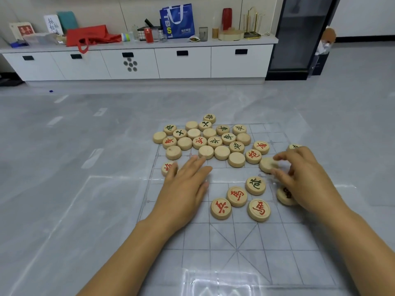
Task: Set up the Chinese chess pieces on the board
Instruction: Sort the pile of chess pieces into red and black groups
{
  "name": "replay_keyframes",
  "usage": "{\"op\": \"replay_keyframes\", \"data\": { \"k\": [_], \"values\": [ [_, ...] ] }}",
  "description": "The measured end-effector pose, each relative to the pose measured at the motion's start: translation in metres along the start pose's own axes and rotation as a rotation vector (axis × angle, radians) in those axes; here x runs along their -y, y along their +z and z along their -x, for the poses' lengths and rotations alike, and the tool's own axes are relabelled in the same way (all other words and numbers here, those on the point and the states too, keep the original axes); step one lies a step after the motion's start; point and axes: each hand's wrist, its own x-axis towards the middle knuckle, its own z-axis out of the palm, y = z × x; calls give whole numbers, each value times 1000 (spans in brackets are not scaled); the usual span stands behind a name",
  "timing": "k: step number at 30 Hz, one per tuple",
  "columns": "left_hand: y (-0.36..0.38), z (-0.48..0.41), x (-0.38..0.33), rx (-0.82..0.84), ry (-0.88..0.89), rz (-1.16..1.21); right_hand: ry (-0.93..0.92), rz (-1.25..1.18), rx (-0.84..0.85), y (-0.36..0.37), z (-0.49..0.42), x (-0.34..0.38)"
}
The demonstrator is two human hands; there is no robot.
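I see right hand [303,178] grip pinching face-down pale round wooden piece [267,165] at heap edge, likely to flip it and read its character. Grip of left hand [186,184] flat, fingers straight, probably steadying clear gridded plastic board [235,248] on grey floor [85,146]. Other heaped round wooden pieces [209,137] crowd far half, unsorted.

Chess pieces [214,142]: pale wood, faces with red or dark green characters, many plain. Blank piece [267,165]: bare pale wood. Board [245,263]: clear sheet, thin grey grid, diagonal cross. Floor [85,146]: grey, marbled. Cabinet [183,67]: white, black handles. Bag [188,18]: blue, white lettering.
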Motion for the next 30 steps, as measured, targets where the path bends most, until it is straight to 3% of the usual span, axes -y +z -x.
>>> {"op": "replay_keyframes", "data": {
  "k": [6,12,17,22,27,30],
  "values": [
    [-1,-21,-27,-64,98,130,-17,22,57,14,-7,-3],
    [8,-82,-48,3,7,-142,116,-115,64,9,-8,-1],
    [10,-76,-46,-7,42,-24,-8,-79,-12,6,-5,0],
    [5,-63,-43,23,61,-16,-75,-120,139,-3,-6,3],
    [3,-42,-33,28,-153,155,-1,-266,248,-10,-8,0],
    [1,-27,-24,-39,-195,262,56,-292,261,-10,-8,-5]
  ]
}}
